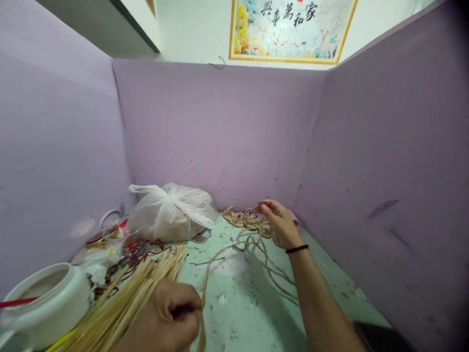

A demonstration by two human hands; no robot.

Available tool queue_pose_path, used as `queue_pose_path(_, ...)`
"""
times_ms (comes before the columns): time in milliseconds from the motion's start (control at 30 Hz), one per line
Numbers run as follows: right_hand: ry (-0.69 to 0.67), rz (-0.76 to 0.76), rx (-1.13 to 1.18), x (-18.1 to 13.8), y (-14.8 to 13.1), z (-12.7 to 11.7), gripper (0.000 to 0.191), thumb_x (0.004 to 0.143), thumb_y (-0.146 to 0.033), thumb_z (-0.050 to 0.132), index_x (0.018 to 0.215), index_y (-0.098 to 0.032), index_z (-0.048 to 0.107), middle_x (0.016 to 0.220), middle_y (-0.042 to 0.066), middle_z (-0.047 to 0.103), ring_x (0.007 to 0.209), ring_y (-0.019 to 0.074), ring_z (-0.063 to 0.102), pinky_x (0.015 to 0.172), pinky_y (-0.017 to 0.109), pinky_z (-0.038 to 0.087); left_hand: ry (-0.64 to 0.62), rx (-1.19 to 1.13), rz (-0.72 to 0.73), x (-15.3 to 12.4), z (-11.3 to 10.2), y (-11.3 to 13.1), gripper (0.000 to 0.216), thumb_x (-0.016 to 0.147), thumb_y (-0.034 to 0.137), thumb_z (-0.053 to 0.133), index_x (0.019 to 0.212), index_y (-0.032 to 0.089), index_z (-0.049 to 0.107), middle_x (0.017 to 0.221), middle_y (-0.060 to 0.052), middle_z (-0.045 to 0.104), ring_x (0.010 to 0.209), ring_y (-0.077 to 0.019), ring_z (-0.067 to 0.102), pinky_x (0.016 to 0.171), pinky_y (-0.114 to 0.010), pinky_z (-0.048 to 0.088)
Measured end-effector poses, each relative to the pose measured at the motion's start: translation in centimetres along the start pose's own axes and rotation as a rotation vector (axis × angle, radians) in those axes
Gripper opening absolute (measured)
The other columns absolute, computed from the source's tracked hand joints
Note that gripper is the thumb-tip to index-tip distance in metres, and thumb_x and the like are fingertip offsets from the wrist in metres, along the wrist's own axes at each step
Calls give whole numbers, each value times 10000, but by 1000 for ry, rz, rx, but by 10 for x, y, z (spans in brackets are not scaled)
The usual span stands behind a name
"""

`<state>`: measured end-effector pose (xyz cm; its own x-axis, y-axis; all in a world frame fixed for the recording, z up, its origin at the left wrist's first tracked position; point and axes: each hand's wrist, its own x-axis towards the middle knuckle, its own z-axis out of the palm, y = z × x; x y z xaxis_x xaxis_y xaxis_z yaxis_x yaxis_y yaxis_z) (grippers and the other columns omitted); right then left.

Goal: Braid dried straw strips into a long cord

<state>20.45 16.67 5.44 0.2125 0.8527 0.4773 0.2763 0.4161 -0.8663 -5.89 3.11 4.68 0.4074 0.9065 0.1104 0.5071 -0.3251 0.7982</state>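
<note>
My left hand (164,315) is closed in a fist near the bottom edge, pinching the end of a pale straw strand (216,256) that curves away across the green table (238,303). My right hand (280,222) reaches to the back of the table, fingers curled down onto a row of small woven straw pieces (245,219) with red dots; what the fingers hold, if anything, is hidden. A black band circles that wrist. A bundle of long pale straws (128,298) lies just left of my left hand.
A knotted white plastic bag (172,210) sits at the back left. A white ceramic pot (44,303) stands at the near left, with red thread (142,249) and scraps beside it. Purple foam walls (220,132) enclose the table on three sides. Loose twisted strands (274,274) trail beside my right arm.
</note>
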Motion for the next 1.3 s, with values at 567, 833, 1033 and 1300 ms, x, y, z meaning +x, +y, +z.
queue_pose_path(567, -436, 468, 259, -30, 1, 63, 225, 622, -317, 624, 594, -144, 483, 481, -43, 457, 357, 35, 336, 330, 164, 201, 596, -188, -25, 93, -18, 1, 188, 600, 322, 502, 557, 148, 561, 483, 11, 497, 454, -98, 432, 450, -198, 305)
queue_pose_path(833, -532, 532, 291, -38, 4, 80, 425, 647, -525, 576, 513, -156, 416, 456, -60, 338, 415, 46, 263, 411, 209, 170, 98, 894, 177, 118, 28, -9, 236, 660, 178, 425, 741, 156, 646, 753, -99, 658, 695, -198, 599, 630, -271, 389)
queue_pose_path(1033, -519, 554, 320, -36, 12, 80, 309, 603, -382, 606, 482, -165, 423, 442, -55, 353, 447, 69, 282, 446, 230, 191, -83, 929, 271, 126, 43, -3, 288, 628, 184, 447, 814, 143, 663, 827, -128, 662, 757, -238, 605, 660, -303, 409)
queue_pose_path(1300, -290, 499, 297, -26, 28, 76, 231, 673, -355, 471, 548, -162, 489, 458, -49, 390, 397, 55, 268, 394, 192, 166, 22, 793, 178, 128, 35, -15, 218, 607, 225, 458, 644, 169, 665, 655, -91, 647, 616, -184, 570, 567, -251, 338)
